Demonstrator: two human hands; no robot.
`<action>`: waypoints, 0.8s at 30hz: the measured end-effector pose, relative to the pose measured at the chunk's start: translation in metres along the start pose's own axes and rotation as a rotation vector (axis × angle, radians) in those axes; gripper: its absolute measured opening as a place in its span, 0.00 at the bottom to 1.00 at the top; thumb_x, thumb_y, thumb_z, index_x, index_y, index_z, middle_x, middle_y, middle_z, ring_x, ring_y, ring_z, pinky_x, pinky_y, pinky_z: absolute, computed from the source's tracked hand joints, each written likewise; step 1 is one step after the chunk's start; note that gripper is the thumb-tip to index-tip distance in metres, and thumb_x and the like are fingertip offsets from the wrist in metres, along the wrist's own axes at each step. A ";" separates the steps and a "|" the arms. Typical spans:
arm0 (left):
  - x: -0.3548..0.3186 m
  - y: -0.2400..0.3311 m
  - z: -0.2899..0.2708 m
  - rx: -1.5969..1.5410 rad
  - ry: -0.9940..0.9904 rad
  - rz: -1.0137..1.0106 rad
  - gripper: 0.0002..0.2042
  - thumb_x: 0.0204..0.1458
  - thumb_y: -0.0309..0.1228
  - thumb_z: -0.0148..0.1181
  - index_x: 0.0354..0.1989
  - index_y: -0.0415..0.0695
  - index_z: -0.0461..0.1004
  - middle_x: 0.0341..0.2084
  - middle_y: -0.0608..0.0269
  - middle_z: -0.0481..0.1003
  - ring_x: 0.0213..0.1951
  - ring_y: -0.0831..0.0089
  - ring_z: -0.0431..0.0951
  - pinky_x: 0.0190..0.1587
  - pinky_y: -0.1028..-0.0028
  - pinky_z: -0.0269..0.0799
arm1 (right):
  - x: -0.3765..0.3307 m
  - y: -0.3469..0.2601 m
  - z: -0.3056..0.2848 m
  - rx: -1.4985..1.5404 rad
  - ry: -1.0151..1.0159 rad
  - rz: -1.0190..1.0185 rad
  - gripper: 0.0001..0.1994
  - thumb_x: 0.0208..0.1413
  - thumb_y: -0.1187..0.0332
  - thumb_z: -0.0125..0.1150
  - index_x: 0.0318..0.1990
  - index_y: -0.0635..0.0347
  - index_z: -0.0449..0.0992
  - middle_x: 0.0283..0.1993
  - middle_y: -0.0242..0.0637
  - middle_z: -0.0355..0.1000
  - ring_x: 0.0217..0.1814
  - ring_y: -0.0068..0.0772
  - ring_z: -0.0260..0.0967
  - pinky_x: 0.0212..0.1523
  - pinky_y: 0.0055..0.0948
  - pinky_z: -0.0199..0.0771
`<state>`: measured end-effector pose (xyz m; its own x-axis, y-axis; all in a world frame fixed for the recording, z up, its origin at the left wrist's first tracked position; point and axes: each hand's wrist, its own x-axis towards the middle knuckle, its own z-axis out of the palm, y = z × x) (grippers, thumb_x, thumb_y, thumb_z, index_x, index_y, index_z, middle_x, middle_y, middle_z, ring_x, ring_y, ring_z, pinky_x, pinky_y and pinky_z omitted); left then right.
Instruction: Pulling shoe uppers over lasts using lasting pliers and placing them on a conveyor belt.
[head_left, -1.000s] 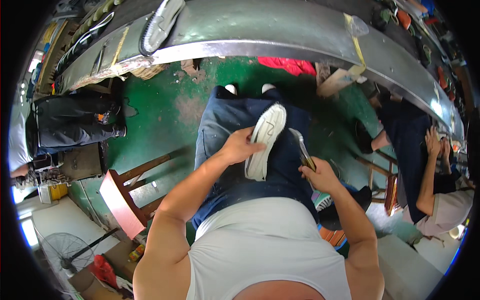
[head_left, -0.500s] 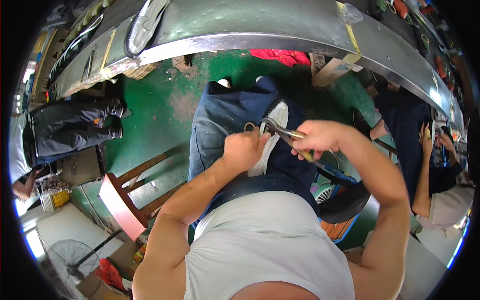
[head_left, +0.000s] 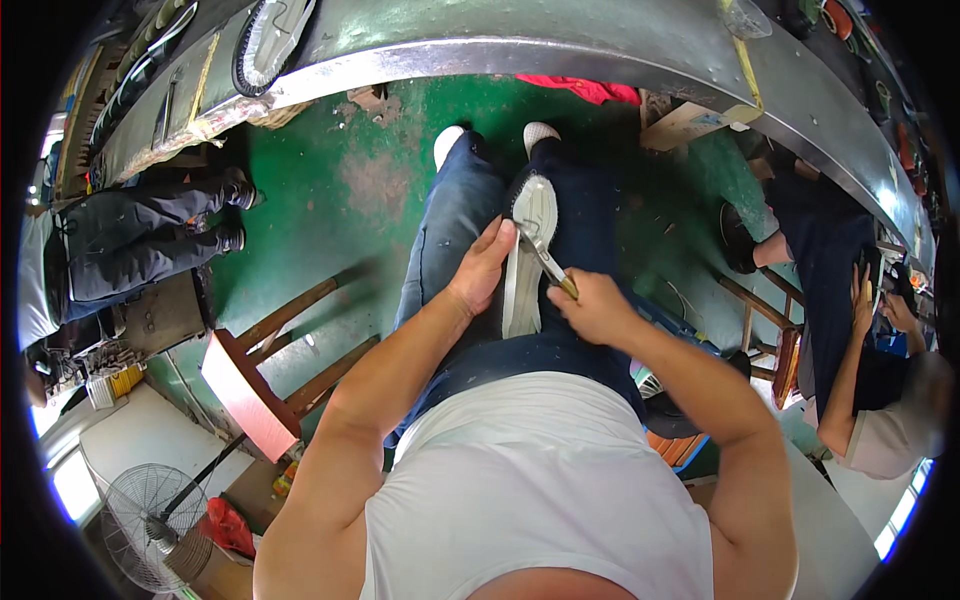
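Observation:
A shoe (head_left: 536, 205) lies along my right thigh with its pale underside up and a dark rim round the toe. My left hand (head_left: 484, 264) is closed against the shoe's left edge, its thumb near the pincers' head. My right hand (head_left: 597, 303) is wrapped round the handles of metal pincers (head_left: 547, 262). The pincers slant across the shoe, with their head at its left edge close to my left fingertips. Whether the jaws bite on the edge is too small to tell.
A metal-edged bench (head_left: 440, 58) runs across the far side, bearing another shoe (head_left: 275, 45) at its left. A pink-topped stool (head_left: 240, 395) stands to my left, a fan (head_left: 155, 520) behind it. One person's legs (head_left: 150, 240) show at left; another person (head_left: 890, 415) sits at right.
The pincers have moved to the left edge of the shoe, their handles now gathered in my right hand. My left hand has turned upward along the edge. The camera view has shifted slightly.

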<state>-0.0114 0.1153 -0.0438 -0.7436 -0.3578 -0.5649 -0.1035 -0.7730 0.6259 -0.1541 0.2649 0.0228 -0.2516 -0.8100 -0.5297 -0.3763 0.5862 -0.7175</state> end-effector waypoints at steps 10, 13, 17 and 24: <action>0.002 0.017 0.024 0.179 0.079 -0.042 0.25 0.64 0.39 0.56 0.66 0.39 0.63 0.51 0.59 0.76 0.50 0.73 0.75 0.55 0.73 0.71 | 0.000 0.048 -0.040 1.041 -0.613 0.334 0.15 0.64 0.64 0.57 0.48 0.71 0.72 0.37 0.37 0.75 0.29 0.26 0.73 0.17 0.19 0.65; 0.008 0.025 0.029 0.239 0.110 -0.065 0.26 0.62 0.38 0.57 0.65 0.36 0.63 0.51 0.56 0.75 0.50 0.70 0.76 0.55 0.71 0.71 | -0.012 0.033 -0.080 0.731 -0.488 0.342 0.17 0.66 0.60 0.54 0.46 0.69 0.73 0.34 0.38 0.76 0.28 0.27 0.74 0.17 0.22 0.66; 0.007 0.033 0.039 0.437 0.145 -0.101 0.28 0.59 0.39 0.60 0.63 0.35 0.64 0.50 0.53 0.76 0.50 0.68 0.76 0.55 0.68 0.71 | 0.005 -0.016 -0.083 0.260 -0.056 -0.046 0.22 0.70 0.53 0.44 0.39 0.68 0.73 0.29 0.39 0.76 0.26 0.27 0.75 0.27 0.28 0.73; 0.012 0.040 0.018 0.435 0.043 -0.153 0.26 0.56 0.41 0.62 0.58 0.36 0.69 0.48 0.53 0.77 0.48 0.65 0.77 0.54 0.66 0.71 | 0.012 -0.007 -0.088 0.023 -0.198 0.159 0.15 0.63 0.61 0.55 0.31 0.67 0.73 0.27 0.49 0.75 0.32 0.52 0.76 0.36 0.42 0.74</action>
<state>-0.0362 0.0892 -0.0161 -0.6711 -0.2851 -0.6843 -0.4843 -0.5303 0.6959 -0.2330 0.2496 0.0608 -0.1258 -0.6897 -0.7131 -0.3247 0.7079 -0.6273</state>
